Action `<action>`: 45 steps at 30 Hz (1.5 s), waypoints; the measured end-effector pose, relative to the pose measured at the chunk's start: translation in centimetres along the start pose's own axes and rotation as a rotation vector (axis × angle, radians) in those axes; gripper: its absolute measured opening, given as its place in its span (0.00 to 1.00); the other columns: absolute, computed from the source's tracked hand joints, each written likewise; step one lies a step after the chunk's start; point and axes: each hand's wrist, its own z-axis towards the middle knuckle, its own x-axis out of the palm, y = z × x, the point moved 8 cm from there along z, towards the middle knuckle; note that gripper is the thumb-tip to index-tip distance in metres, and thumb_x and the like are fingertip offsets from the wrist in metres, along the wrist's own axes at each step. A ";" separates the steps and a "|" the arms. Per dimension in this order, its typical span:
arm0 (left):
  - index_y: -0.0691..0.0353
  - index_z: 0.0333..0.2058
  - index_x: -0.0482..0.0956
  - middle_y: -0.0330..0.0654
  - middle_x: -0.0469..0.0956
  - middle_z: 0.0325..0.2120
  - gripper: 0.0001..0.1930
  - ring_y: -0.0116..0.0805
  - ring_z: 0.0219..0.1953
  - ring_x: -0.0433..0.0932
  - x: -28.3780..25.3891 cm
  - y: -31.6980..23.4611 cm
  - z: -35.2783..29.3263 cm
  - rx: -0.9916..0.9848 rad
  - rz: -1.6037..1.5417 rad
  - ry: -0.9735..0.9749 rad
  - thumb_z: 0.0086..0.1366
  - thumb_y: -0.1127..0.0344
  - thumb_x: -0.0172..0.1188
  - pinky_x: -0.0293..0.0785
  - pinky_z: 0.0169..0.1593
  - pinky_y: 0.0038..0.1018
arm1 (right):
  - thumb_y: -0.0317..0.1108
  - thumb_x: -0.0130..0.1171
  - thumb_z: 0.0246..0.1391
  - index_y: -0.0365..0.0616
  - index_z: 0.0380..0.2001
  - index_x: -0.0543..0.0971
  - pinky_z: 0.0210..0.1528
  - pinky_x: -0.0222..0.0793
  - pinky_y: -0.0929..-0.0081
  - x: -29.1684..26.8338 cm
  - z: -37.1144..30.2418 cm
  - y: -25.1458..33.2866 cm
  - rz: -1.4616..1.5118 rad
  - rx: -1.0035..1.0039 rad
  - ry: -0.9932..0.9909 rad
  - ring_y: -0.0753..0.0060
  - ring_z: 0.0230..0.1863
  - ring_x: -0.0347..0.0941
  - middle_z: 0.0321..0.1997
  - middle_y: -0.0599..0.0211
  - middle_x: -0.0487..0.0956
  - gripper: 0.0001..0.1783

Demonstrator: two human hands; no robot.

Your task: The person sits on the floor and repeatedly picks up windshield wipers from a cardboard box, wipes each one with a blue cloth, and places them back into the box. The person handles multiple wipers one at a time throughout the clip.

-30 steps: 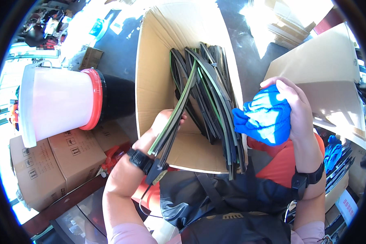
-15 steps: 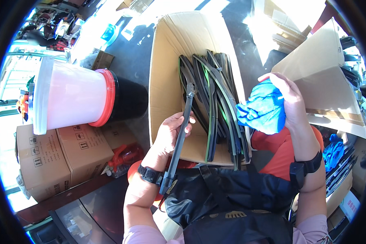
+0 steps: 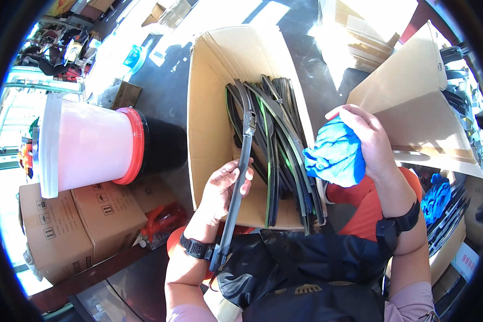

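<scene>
My left hand (image 3: 226, 188) grips a long black wiper blade (image 3: 240, 166) near its lower half; the blade points up and away over an open cardboard box (image 3: 212, 96). Inside the box lies a pile of several more black wiper blades (image 3: 276, 145), some with green edges. My right hand (image 3: 367, 142) is closed around a crumpled blue cloth (image 3: 335, 155), held over the box's right edge. A dark bag or apron (image 3: 306, 268) lies across my lap below both hands.
A pink-white bucket (image 3: 86, 147) with a red rim lies on its side to the left, against something black. Brown cartons (image 3: 75, 220) stand at lower left. A larger cardboard box (image 3: 413, 107) stands to the right, with more blades (image 3: 445, 209) and blue cloth beside it.
The wiper blade in my left hand swung from leaning right to nearly upright, its tip now higher over the box. My right hand with the blue cloth stayed close to the box's right edge.
</scene>
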 end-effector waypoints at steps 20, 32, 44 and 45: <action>0.67 0.58 0.57 0.60 0.75 0.41 0.26 0.54 0.45 0.75 -11.6 1.8 9.4 -0.545 1.710 -0.324 0.59 0.74 0.45 0.72 0.46 0.38 | 0.34 0.51 0.58 0.39 0.36 0.75 0.34 0.73 0.81 -0.6 0.0 -0.3 0.028 -0.004 0.009 0.79 0.30 0.76 0.31 0.68 0.77 0.09; 0.67 0.53 0.62 0.57 0.71 0.45 0.35 0.44 0.44 0.75 -1.0 5.7 11.5 -0.509 0.853 -0.036 0.62 0.39 0.50 0.73 0.46 0.36 | 0.35 0.51 0.58 0.40 0.36 0.75 0.36 0.73 0.82 -2.0 0.4 0.1 0.027 -0.010 -0.007 0.79 0.32 0.76 0.32 0.68 0.78 0.10; 0.71 0.35 0.64 0.47 0.72 0.22 0.21 0.36 0.16 0.74 -1.5 7.0 16.4 -0.238 0.842 -0.270 0.47 0.67 0.63 0.71 0.18 0.32 | 0.38 0.54 0.57 0.40 0.39 0.76 0.38 0.71 0.82 -3.4 0.0 1.3 0.123 -0.094 -0.034 0.78 0.35 0.75 0.35 0.68 0.77 0.13; 0.65 0.31 0.61 0.41 0.67 0.18 0.16 0.34 0.15 0.71 -2.2 7.1 16.1 -0.300 0.697 -0.267 0.46 0.77 0.58 0.69 0.16 0.32 | 0.38 0.54 0.56 0.40 0.39 0.76 0.38 0.71 0.82 -3.5 -0.1 1.4 0.121 -0.110 -0.040 0.78 0.36 0.75 0.35 0.68 0.77 0.13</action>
